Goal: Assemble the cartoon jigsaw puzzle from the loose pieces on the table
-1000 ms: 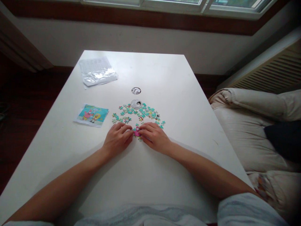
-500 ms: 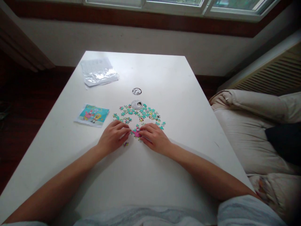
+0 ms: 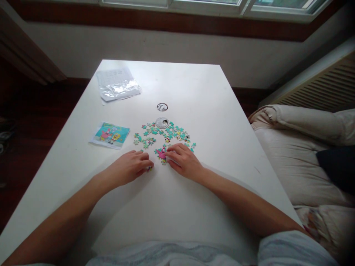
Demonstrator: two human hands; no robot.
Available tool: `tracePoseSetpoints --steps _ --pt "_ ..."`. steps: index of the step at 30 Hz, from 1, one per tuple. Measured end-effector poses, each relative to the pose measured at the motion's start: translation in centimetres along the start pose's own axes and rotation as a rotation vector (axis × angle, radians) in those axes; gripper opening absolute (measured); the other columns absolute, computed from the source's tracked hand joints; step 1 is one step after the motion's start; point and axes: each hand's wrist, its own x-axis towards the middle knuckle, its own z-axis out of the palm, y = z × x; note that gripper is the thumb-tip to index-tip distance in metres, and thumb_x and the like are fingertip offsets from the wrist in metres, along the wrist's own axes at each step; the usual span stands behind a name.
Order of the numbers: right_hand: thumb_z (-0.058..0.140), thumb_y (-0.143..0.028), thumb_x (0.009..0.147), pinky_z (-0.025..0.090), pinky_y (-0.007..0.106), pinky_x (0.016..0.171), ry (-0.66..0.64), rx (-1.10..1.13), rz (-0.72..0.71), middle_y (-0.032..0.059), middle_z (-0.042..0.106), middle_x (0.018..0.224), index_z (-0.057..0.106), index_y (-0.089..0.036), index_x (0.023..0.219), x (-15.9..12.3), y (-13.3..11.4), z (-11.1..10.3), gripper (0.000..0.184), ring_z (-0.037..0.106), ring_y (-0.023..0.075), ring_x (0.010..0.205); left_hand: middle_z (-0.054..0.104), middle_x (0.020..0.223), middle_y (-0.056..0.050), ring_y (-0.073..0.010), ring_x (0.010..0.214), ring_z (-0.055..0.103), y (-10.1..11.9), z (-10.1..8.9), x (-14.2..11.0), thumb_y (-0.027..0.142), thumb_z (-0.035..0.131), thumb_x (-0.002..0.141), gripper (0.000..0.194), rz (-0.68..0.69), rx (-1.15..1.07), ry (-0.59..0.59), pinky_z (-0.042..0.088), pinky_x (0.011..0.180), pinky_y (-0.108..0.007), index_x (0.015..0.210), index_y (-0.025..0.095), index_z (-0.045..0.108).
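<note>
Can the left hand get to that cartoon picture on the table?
Probably yes. The cartoon picture lies a bit ahead and to the left of the left hand, with only white table showing between them. That hand is at a small puzzle piece, though, so it might have to leave that first.

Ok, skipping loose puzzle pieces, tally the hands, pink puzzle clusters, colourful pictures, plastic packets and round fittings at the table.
Hands: 2 (left hand, right hand)
Pink puzzle cluster: 1
Colourful picture: 1
Plastic packet: 1
Round fittings: 2
Total: 7
</note>
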Motion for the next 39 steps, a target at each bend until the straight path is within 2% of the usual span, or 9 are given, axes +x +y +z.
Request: tracePoseSetpoints --steps 7,12,15,20,24,27,30,35,39 --pt "0.058 -0.025 0.100 0.050 0.047 0.101 0.059 0.035 0.027 0.0096 0.070 0.115 0.068 -0.024 0.116 0.1 0.2 -0.3 0.018 0.060 0.0252 0.111 0.064 0.094 -0.002 -0.0161 0.082 0.061 0.2 0.3 0.4 0.015 0.058 0.096 0.013 0.023 -0.057 0.008 0.043 0.077 -0.028 0.099 0.024 0.066" --pt "0.058 -0.025 0.100 0.050 0.046 0.100 0.062 0.056 0.030 0.0093 0.070 0.114 0.068 -0.025 0.115 0.1 0.3 -0.3 0.017 0.060 0.0250 0.110 0.062 0.098 -0.002 -0.0181 0.086 0.060 0.6 0.6 0.7 0.008 0.063 0.085 0.022 -0.018 -0.043 -0.034 0.045 0.078 -0.029 0.099 0.024 0.062" --pt "0.058 -0.024 0.100 0.050 0.046 0.099 0.065 0.065 0.032 0.0090 0.070 0.113 0.068 -0.025 0.114 0.2 0.3 -0.4 0.017 0.060 0.0250 0.110 0.063 0.098 -0.003 -0.0190 0.088 0.060 0.7 1.1 0.9 0.007 0.061 0.081 0.022 -0.027 -0.073 -0.016 0.046 0.078 -0.029 0.096 0.023 0.057" --pt "0.058 -0.024 0.100 0.050 0.045 0.099 0.070 0.078 0.034 0.0084 0.071 0.113 0.069 -0.025 0.112 0.2 0.3 -0.6 0.016 0.061 0.0245 0.110 0.063 0.086 0.001 -0.0160 0.079 0.059 0.9 2.3 1.3 0.007 0.055 0.084 0.018 -0.132 -0.246 0.080 0.044 0.072 -0.027 0.092 0.023 0.055" --pt "0.057 -0.025 0.101 0.050 0.045 0.098 0.082 0.103 0.025 0.0077 0.072 0.111 0.069 -0.026 0.111 0.2 0.2 -0.6 0.016 0.062 0.0239 0.108 0.065 0.079 0.004 -0.0130 0.069 0.058 1.4 2.9 1.8 0.013 0.057 0.088 0.012 -0.249 -0.446 0.187 0.043 0.066 -0.024 0.092 0.024 0.061" --pt "0.058 -0.026 0.102 0.051 0.043 0.095 0.091 0.143 0.018 0.0068 0.073 0.106 0.070 -0.025 0.108 0.3 -0.2 -0.5 0.014 0.063 0.0228 0.104 0.068 0.081 0.005 -0.0124 0.071 0.062 2.0 3.0 2.3 0.017 0.059 0.090 0.011 -0.347 -0.557 0.302 0.045 0.068 -0.023 0.094 0.024 0.066" --pt "0.060 -0.028 0.101 0.051 0.041 0.091 0.088 0.174 0.014 0.0064 0.073 0.101 0.070 -0.024 0.102 0.3 -0.6 -0.3 0.011 0.063 0.0222 0.099 0.069 0.081 0.005 -0.0130 0.075 0.063 2.4 3.1 2.7 0.017 0.062 0.090 0.009 -0.395 -0.546 0.398 0.047 0.075 -0.025 0.093 0.024 0.066" --pt "0.060 -0.033 0.101 0.051 0.039 0.087 0.073 0.199 0.028 0.0060 0.072 0.096 0.070 -0.025 0.099 0.4 -0.9 -0.2 0.013 0.063 0.0217 0.095 0.071 0.083 0.003 -0.0139 0.076 0.065 2.7 3.6 3.0 0.022 0.063 0.091 0.003 -0.412 -0.587 0.450 0.049 0.074 -0.027 0.092 0.023 0.065" --pt "0.062 -0.036 0.100 0.051 0.039 0.087 0.070 0.185 0.002 0.0060 0.072 0.097 0.069 -0.026 0.106 0.4 -0.9 -0.2 0.014 0.063 0.0220 0.095 0.072 0.083 0.002 -0.0141 0.075 0.065 2.7 3.9 3.2 0.025 0.062 0.092 0.004 -0.429 -0.644 0.471 0.049 0.071 -0.026 0.092 0.023 0.065"
